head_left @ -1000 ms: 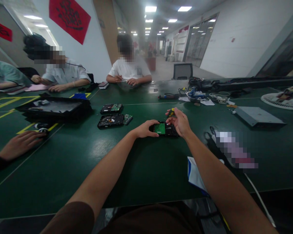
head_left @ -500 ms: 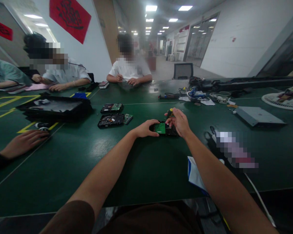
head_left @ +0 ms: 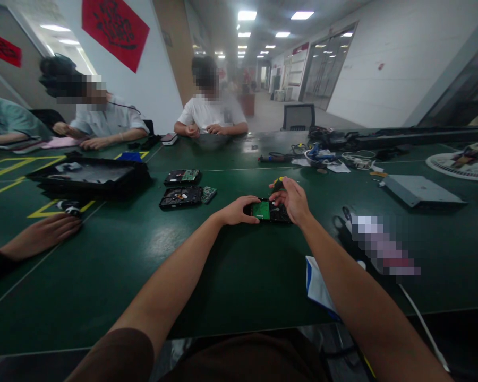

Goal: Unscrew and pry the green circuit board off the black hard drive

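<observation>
A hard drive [head_left: 276, 211] lies on the green table before me, its green circuit board [head_left: 262, 210] facing up on the left part. My left hand [head_left: 238, 210] grips the drive's left end, thumb along the near edge and fingers over the far side. Pinched in my right hand [head_left: 293, 199] is a screwdriver [head_left: 279, 183] with a yellow and black handle, held over the drive's black right part. Its tip is hidden by my fingers. To the left lie two more drives, one [head_left: 182, 176] behind the other [head_left: 180, 197], with a small loose circuit board [head_left: 209, 194] beside the nearer.
A black tray [head_left: 91, 175] stands at the left; near it rests another person's hand [head_left: 43, 233]. At right are a grey metal box [head_left: 422, 190], a tangle of cables [head_left: 321, 154] and a white-and-blue packet [head_left: 318, 284] under my right forearm. Two people [head_left: 211, 114] sit opposite.
My right hand and the screwdriver handle shift only slightly over the drive. My left hand keeps its place. The other person's hand at left has moved a little to the right.
</observation>
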Demonstrator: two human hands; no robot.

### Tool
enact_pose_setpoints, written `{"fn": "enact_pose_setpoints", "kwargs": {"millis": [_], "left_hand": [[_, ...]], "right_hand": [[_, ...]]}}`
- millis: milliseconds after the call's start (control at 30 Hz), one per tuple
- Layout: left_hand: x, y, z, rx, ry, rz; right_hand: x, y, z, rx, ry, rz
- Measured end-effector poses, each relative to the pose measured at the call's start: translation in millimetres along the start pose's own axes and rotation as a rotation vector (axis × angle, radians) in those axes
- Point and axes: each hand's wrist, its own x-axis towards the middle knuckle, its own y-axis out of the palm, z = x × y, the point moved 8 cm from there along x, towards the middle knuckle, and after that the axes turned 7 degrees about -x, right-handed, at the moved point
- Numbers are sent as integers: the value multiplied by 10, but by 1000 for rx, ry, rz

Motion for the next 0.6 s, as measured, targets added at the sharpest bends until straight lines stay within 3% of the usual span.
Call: {"fn": "enact_pose_setpoints", "kwargs": {"millis": [200,600], "left_hand": [[6,6,31,-10,6,-2],[12,9,75,0,-7,10]], "right_hand": [[8,-48,18,-110,-38,-17],[15,-55,-8,-31,-22,-24]]}}
